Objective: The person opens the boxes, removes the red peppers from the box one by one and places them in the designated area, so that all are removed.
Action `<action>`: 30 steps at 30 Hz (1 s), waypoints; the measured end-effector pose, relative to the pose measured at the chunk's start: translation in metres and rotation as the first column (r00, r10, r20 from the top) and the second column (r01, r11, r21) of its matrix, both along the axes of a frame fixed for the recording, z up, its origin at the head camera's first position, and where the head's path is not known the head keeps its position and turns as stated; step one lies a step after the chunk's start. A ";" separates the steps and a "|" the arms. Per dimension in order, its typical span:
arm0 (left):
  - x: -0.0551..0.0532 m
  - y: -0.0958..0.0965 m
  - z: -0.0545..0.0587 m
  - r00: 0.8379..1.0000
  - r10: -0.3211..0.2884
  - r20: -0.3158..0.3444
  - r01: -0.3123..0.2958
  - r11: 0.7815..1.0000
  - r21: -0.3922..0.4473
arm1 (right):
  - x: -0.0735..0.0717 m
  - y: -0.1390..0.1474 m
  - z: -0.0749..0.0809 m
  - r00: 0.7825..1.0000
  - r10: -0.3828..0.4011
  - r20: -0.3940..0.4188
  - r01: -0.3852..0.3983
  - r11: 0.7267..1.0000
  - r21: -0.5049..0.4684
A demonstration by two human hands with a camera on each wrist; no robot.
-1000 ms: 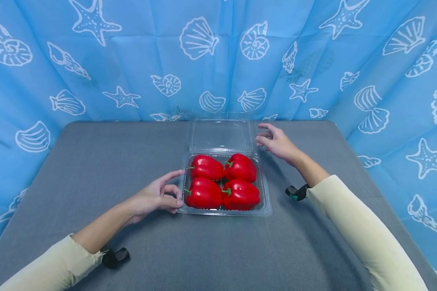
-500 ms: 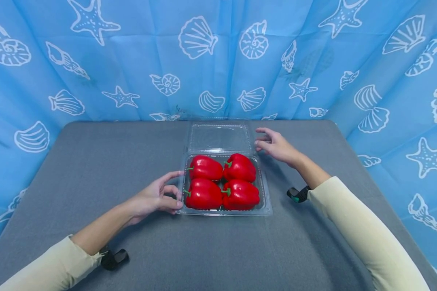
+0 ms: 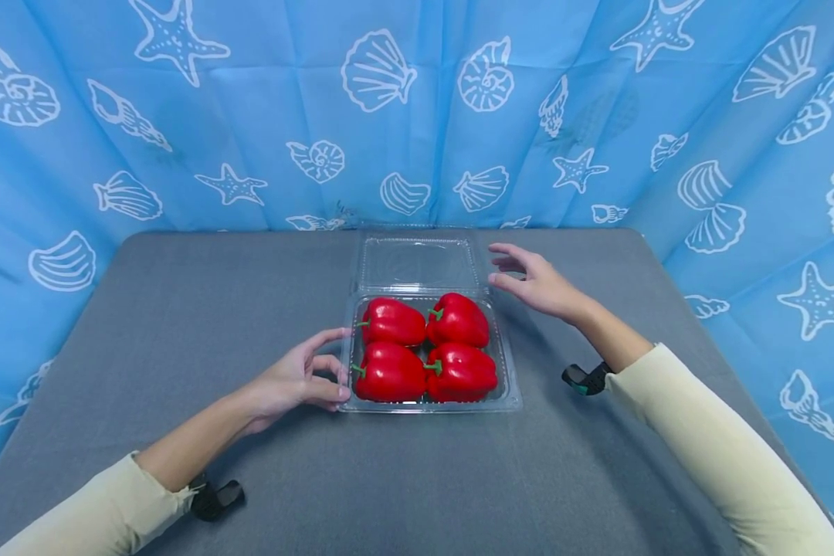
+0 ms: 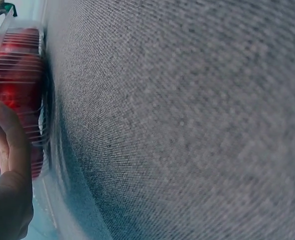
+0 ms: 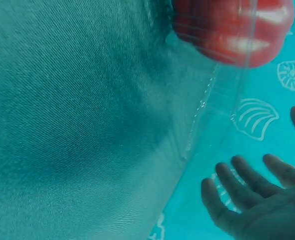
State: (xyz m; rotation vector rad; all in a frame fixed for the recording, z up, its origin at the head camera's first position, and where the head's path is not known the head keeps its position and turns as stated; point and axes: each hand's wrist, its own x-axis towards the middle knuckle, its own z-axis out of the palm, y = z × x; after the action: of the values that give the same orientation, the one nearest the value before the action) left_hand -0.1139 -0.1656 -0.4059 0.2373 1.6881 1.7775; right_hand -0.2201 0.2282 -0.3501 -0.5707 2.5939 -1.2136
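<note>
Several red bell peppers (image 3: 462, 372) with green stems sit in two rows in a clear plastic clamshell container (image 3: 431, 406). Its transparent lid (image 3: 417, 264) is folded back toward the curtain. My left hand (image 3: 288, 380) is at the container's left side, thumb near the front corner and index finger farther back, with the fingertips right at the rim. The left wrist view shows the left hand (image 4: 12, 150) against the ribbed wall, peppers red behind it. Beside the lid's right edge, my right hand (image 3: 538, 282) hovers with thumb and fingers apart, holding nothing; its fingers (image 5: 247, 180) are spread in the right wrist view.
The container stands on a grey cloth-covered table (image 3: 215, 309), toward its far half. Behind and to both sides hangs a blue curtain (image 3: 264, 108) printed with white shells and starfish. Black straps (image 3: 215, 500) are on both wrists.
The lid has tipped a little farther back. My right hand has shifted slightly right, and its thumb has moved apart from the fingers. The left hand stays at the container's left side.
</note>
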 end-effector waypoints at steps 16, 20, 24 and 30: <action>0.004 0.002 0.001 1.000 0.003 -0.001 -0.002 1.000 0.029 | 0.047 -0.003 0.008 0.952 0.306 0.018 -0.299 0.938 -0.174; 0.004 0.003 0.001 1.000 0.009 0.000 -0.009 1.000 0.017 | 0.054 -0.003 0.008 0.928 0.364 0.076 -0.339 0.912 -0.230; 0.004 0.005 0.003 1.000 0.013 0.004 -0.013 1.000 0.012 | 0.059 -0.003 0.007 0.914 0.390 0.115 -0.354 0.902 -0.247; 0.004 0.005 0.004 1.000 0.005 0.013 -0.006 1.000 0.004 | 0.062 -0.004 0.003 0.900 0.414 0.134 -0.374 0.893 -0.248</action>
State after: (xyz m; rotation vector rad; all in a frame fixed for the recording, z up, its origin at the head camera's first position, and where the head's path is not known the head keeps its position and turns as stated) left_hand -0.1097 -0.1604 -0.4019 0.2228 1.6779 1.7830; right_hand -0.1578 0.2237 -0.3474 -0.9304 2.0693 -1.3375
